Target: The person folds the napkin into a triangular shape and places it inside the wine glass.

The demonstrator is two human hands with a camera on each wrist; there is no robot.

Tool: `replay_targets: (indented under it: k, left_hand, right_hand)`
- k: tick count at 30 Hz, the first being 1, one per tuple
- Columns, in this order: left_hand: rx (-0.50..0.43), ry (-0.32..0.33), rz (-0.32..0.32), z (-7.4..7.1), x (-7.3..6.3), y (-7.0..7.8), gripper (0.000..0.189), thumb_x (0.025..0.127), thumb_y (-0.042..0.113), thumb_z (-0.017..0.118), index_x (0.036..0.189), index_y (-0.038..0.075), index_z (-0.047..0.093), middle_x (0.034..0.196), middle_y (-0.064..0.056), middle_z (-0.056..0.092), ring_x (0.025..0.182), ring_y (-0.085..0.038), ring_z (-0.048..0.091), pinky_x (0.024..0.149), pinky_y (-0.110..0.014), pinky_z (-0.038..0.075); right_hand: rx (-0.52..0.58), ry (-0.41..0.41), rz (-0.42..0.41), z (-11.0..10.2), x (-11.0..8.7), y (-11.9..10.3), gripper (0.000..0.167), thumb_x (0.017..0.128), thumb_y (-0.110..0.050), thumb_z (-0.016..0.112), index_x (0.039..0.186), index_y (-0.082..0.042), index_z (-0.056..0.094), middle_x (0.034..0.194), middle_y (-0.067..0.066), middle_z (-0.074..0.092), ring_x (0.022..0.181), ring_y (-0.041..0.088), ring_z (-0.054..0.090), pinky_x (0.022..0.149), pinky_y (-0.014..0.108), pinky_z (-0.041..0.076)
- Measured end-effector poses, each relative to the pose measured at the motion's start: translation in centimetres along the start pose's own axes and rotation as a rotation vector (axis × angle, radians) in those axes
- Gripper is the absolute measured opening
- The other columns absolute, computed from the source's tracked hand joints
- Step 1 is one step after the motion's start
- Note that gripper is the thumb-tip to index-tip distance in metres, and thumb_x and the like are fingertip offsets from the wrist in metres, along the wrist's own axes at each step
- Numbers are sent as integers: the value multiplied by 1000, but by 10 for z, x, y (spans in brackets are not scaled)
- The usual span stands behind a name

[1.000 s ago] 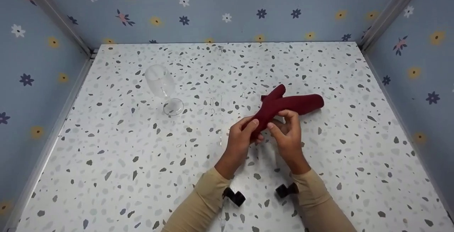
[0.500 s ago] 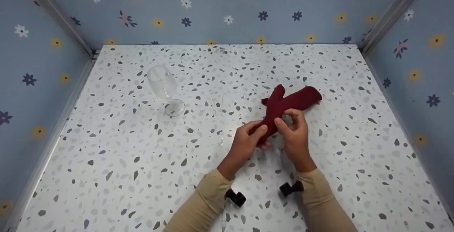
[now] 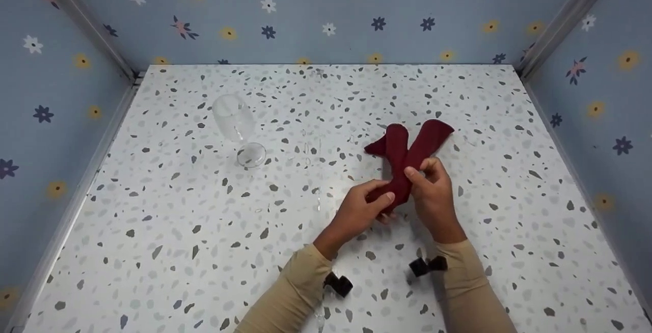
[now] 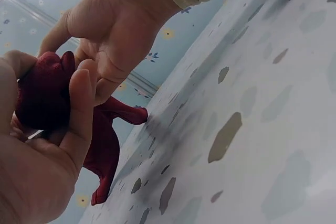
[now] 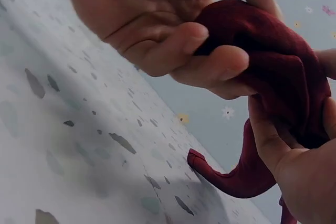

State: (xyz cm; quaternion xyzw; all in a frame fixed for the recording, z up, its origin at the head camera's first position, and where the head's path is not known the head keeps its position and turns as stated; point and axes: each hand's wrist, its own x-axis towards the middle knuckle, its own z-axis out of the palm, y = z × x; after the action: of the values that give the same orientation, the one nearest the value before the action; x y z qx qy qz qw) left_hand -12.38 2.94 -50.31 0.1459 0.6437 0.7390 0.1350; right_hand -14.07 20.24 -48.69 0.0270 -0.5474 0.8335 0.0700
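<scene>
A dark red cloth (image 3: 400, 183), gathered into a bunch with several ends fanning out away from the person, is held above the speckled table in the head view. The left hand (image 3: 359, 208) grips its near end, thumb on top and fingers curled beneath. On the other side the right hand (image 3: 435, 195) pinches the cloth just above that, thumb against its face. Close up in the left wrist view, the bunched end of the cloth (image 4: 44, 93) sits between the fingers. The right wrist view shows folds of the cloth (image 5: 283, 72) between both hands, and one end hanging toward the table.
A clear stemmed glass (image 3: 233, 119) stands at the left back of the white speckled table (image 3: 204, 251). Blue flowered panels (image 3: 326, 12) enclose the back and both sides. A black camera mount is strapped at each wrist.
The cloth's ends have swung from pointing right to pointing away from the person, and another flap shows at its left. Both hands have shifted right and slightly nearer, still holding it.
</scene>
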Motion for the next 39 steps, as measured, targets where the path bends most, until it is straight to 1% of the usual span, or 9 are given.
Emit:
replay_targets:
  k: [5,12,15,19,23,26,29,33,39]
  left_hand:
    - [39,-31,-8,-3,0,1,35,100,20,60,133,8,63,99,-9,70,79,-39,70,66,-44,60]
    - [61,-38,-1,-8,0,2,36,98,14,57,132,4,64,106,-11,68,79,-47,69,61,-43,59]
    - [52,-28,4,-11,1,3,36,97,12,56,131,3,64,104,-13,69,77,-43,71,63,-49,59]
    - [35,-14,2,-15,2,2,36,97,12,55,130,2,65,101,-15,69,75,-34,72,66,-56,57]
    - [28,-7,-13,-18,1,1,35,97,12,55,129,3,65,101,-14,69,71,-26,72,65,-49,58]
    - [22,2,-19,-19,2,0,34,98,14,55,128,3,66,100,-13,69,69,-24,71,62,-40,58]
    - [-3,17,-28,-20,2,-1,33,98,16,54,125,1,67,94,-13,70,68,-25,70,60,-35,57]
    - [-68,28,-54,-20,2,-1,34,98,19,53,122,-1,68,85,-14,70,64,-24,68,60,-36,57]
    - [-121,-9,-96,-18,4,0,37,100,23,53,120,-5,67,75,-12,67,63,-20,67,63,-39,58]
  right_hand:
    - [91,-40,24,-1,2,-3,22,93,9,61,91,-4,43,87,8,52,78,15,57,66,23,50]
    - [68,-52,18,-5,-1,-10,21,91,7,66,92,-3,48,93,10,54,80,16,61,68,24,53]
    - [52,-40,9,-6,-2,-11,22,90,8,67,97,-3,50,99,11,53,83,18,62,71,26,54]
    - [30,-49,-1,-6,-2,-10,34,90,10,66,119,-3,53,121,16,51,101,23,61,80,30,56]
    - [-16,-63,-13,-4,-2,-7,47,91,10,64,136,3,53,134,21,47,110,25,59,85,32,56]
    - [-43,-53,-23,-3,-2,-4,45,91,8,66,135,8,56,131,24,50,106,25,61,84,31,56]
    - [-95,-47,-45,-1,-3,-2,46,92,4,69,136,7,57,131,23,52,106,25,62,86,31,55]
    - [-174,-39,-83,0,-4,0,47,90,-5,74,135,3,60,129,21,55,103,24,63,86,32,56]
    - [-246,-32,-119,-3,-6,-1,48,89,-10,77,133,0,62,125,21,56,100,25,63,84,30,55]
